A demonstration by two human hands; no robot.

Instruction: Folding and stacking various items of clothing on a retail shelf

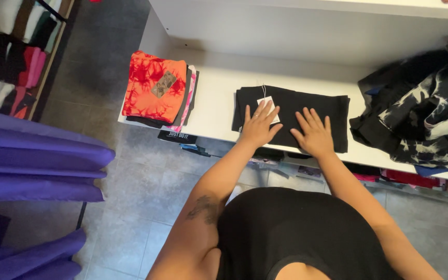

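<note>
Black garment already folded flat on white shelf; left hand, right hand pressed open-palmed, gripping nothing. Heaped dark clothes unfolded.

Under my palms the folded black garment was matt cloth with a white paper tag, lying on a smooth white shelf above dull grey floor tiles.

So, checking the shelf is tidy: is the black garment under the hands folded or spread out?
Folded: black garment forms a neat rectangle, both hands flat on it.
</note>
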